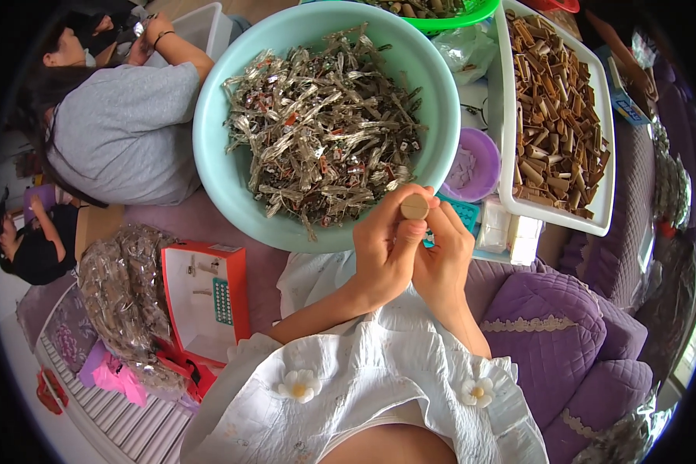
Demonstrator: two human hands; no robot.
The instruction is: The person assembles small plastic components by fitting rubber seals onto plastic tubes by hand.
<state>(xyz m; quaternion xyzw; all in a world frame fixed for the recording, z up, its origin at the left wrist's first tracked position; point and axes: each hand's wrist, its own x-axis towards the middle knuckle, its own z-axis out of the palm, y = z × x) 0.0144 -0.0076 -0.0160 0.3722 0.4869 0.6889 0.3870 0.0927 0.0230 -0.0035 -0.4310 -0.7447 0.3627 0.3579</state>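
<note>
A small brown cylinder is held upright with its round, flat end facing up; a thin line crosses that end. My left hand wraps round it from the left, thumb pressed against its near side. From the right, my right hand closes on the same cylinder. Both hands meet just beyond my lap, over the near right rim of a large pale green basin. Inside the basin lies a heap of small clear-wrapped bundles. The cylinder's lower part is hidden by my fingers.
Right of the basin stands a white tray of curled brown pieces. A purple bowl and a teal perforated tray sit between. An orange-edged box and plastic-wrapped bundles lie left. Other people sit at the upper left.
</note>
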